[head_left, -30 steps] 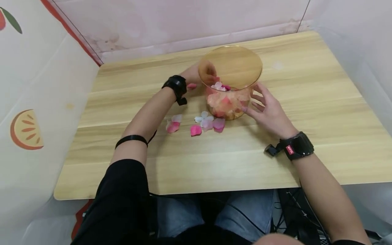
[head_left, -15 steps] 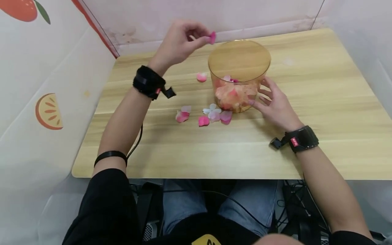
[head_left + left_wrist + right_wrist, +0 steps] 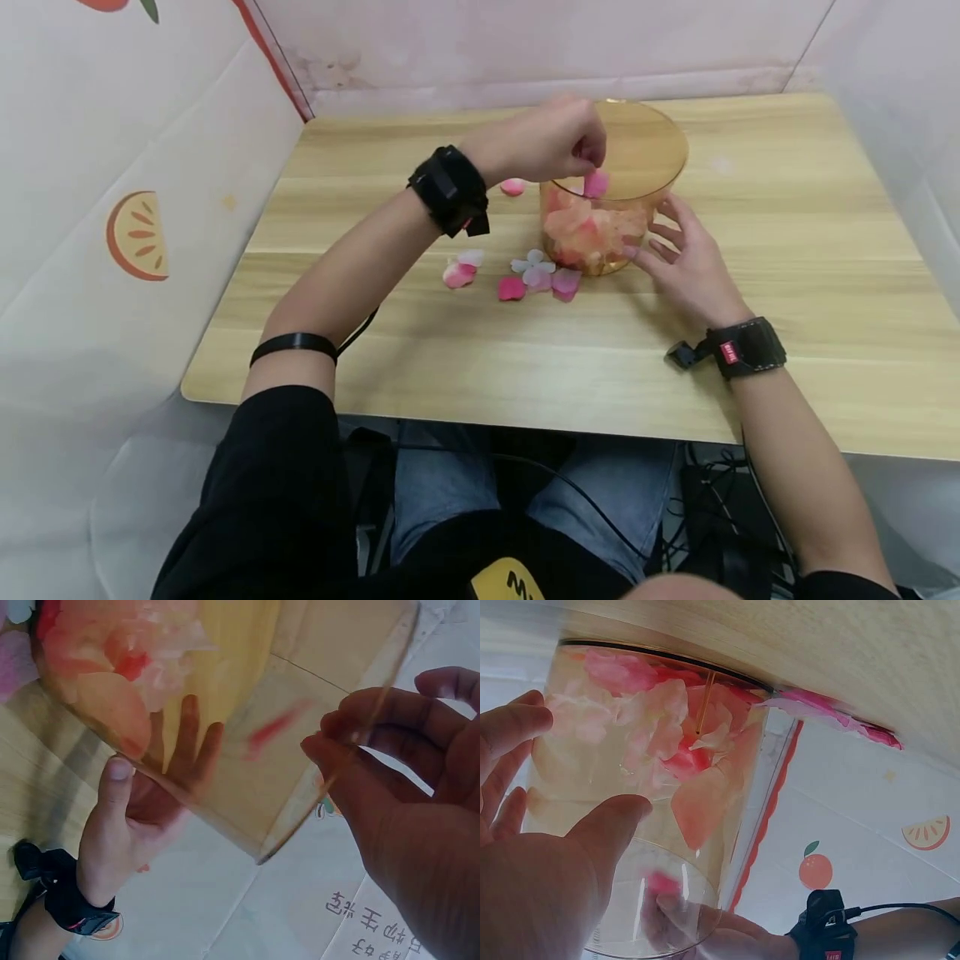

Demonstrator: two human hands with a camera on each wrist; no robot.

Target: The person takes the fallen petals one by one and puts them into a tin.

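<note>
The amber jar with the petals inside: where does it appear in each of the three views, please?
Head: the amber jar stands upper centre on the table, between both hands.
Left wrist: it fills the upper left and centre, tilted across the picture.
Right wrist: it fills the left half, seen upside down.
Shared landmark: the right hand touching the jar's side.

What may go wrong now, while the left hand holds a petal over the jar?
1. The left hand pinches a pink petal right at the rim of the jar; released there, it might fall outside onto the table.
2. The right hand only touches the jar's side with straight fingers, so a bump from the left hand could shift or tip it.
3. The left forearm passes above loose petals and may sweep them away.
</note>
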